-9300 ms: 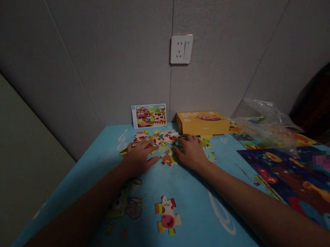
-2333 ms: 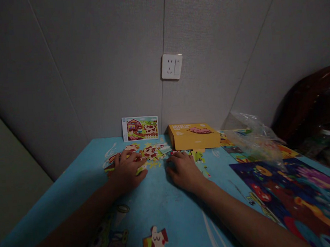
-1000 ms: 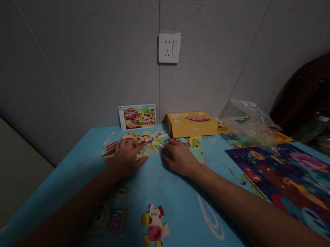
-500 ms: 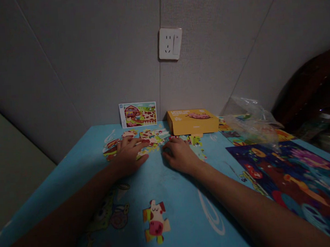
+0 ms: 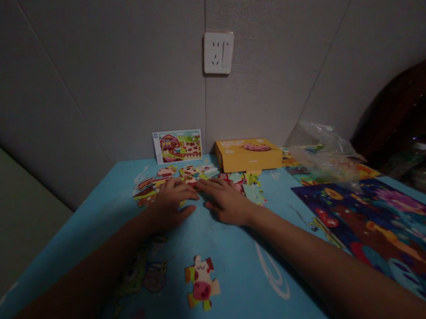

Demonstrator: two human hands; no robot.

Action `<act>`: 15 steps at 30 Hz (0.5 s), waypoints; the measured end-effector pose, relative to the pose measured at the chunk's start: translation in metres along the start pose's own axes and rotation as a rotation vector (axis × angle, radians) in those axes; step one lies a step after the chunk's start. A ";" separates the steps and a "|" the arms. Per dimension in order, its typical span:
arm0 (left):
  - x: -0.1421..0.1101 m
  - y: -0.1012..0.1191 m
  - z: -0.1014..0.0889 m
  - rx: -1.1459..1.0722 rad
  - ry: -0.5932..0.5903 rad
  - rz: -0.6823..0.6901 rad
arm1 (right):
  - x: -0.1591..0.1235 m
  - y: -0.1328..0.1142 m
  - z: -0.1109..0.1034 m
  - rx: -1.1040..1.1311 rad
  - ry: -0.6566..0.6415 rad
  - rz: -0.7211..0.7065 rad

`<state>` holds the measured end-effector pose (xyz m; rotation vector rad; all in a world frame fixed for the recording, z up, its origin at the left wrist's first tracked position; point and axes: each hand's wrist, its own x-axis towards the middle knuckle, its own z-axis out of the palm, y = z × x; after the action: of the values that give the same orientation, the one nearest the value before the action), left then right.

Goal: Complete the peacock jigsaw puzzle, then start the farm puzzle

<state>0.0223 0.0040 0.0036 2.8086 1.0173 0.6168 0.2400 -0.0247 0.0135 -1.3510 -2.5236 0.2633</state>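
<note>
My left hand (image 5: 170,204) rests palm down among loose jigsaw pieces (image 5: 145,189), its fingers stretched out over them. Close beside it, my right hand (image 5: 226,201) reaches flat toward the middle of the pile, fingertips near those of the left. Whatever lies under the fingers is hidden. More puzzle pieces (image 5: 254,193) lie just right of my right hand, green and pale. Nearer to me, apart from the pile, sits a cow-face piece cluster (image 5: 202,281) lying flat on the blue table (image 5: 235,265).
A farm picture card (image 5: 179,146) leans against the wall, beside a yellow puzzle box (image 5: 249,155). On the right are a clear plastic bag (image 5: 322,156) and a dark, colourful picture puzzle (image 5: 382,235). A white socket (image 5: 218,52) is on the wall.
My right hand has stretched out its curled fingers and moved left toward my left hand. Red and white pieces right of it show more now. My left hand has shifted slightly right.
</note>
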 end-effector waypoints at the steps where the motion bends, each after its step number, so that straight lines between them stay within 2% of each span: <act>1: 0.000 -0.001 0.001 0.005 0.013 -0.003 | 0.000 0.000 0.001 -0.005 -0.030 -0.015; 3: 0.000 -0.002 0.002 0.020 0.036 -0.011 | -0.001 -0.001 0.001 -0.007 -0.047 -0.006; 10: 0.000 -0.004 0.006 0.073 0.071 -0.083 | 0.002 -0.002 -0.006 0.053 0.065 -0.032; 13: -0.001 -0.007 0.008 0.114 0.078 -0.100 | 0.002 0.001 -0.003 0.021 0.110 -0.008; 15: -0.002 -0.009 0.010 0.129 0.065 -0.103 | 0.002 0.003 0.001 -0.021 0.092 0.014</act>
<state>0.0194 0.0105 -0.0079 2.8387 1.2472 0.6579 0.2407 -0.0215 0.0122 -1.3568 -2.4484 0.1741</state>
